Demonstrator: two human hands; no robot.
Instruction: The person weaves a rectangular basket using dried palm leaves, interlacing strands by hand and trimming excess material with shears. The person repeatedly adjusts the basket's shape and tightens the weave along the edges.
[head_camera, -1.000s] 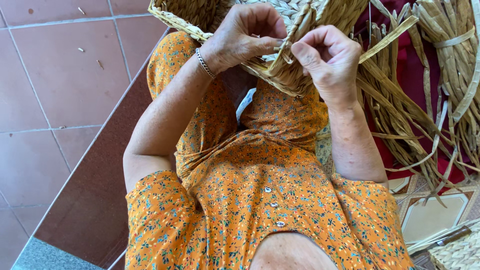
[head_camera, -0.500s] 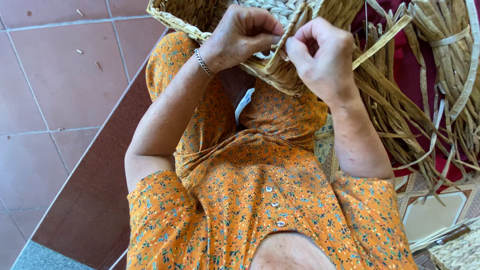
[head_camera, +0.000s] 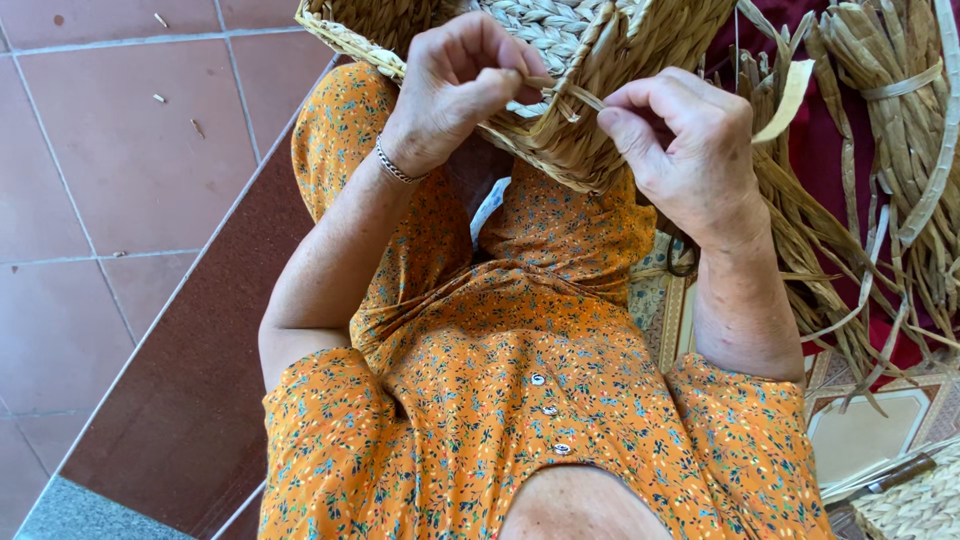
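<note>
Woven basket rests on the lap, at the knees. Left hand is closed, pinching its rim. Right hand is closed, gripping 1 straw strand at the rim.

The basket rests on the lap at the far edge, with the left hand on its left rim and the right hand on its near right side. Reed bundles lie to its right. A knife lies near right. Tiled floor spreads left.
</note>
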